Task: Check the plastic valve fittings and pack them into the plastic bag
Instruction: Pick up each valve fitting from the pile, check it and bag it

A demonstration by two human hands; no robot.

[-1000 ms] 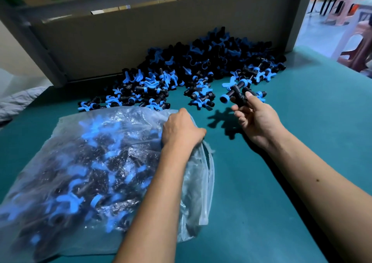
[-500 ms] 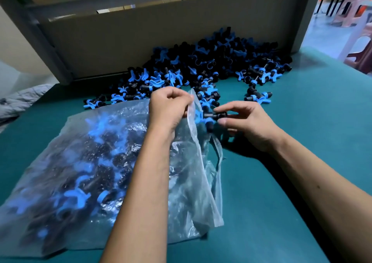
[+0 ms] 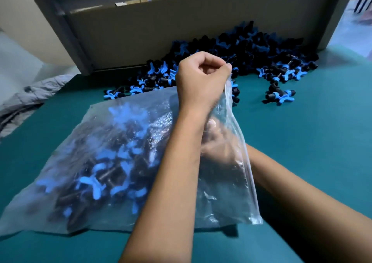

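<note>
Looking down at the plastic bag [image 3: 104, 162], I see it lying flat on the teal surface [image 3: 302, 142], bulging with black and blue valve fittings [image 3: 94, 182]. My left hand [image 3: 201, 81] is fisted tight on the bag's mouth edge, pinching the film and lifting it well above the bag's body, so the opening gapes toward the right side. My right hand [image 3: 219, 144] is inside that opening, seen only through the clear film; the blur and glare mean I cannot tell whether its fingers are curled on a fitting or loose. The bag's sealed strip edge [image 3: 251, 182] runs down from the left hand to a corner resting on the surface, and the right forearm crosses just beyond that strip.

Beyond the bag, the loose pile of fittings [image 3: 251, 49] is heaped against a cardboard wall [image 3: 161, 27], with its front fringe just touching the bag's far edge. A few stragglers [image 3: 279, 97] sit apart from the pile, to the right of the bag's mouth. Right of the bag there is a broad stretch of bare teal surface around the right forearm. Left of the bag, the surface ends at an edge, with grey fabric [image 3: 26, 99] past it.
</note>
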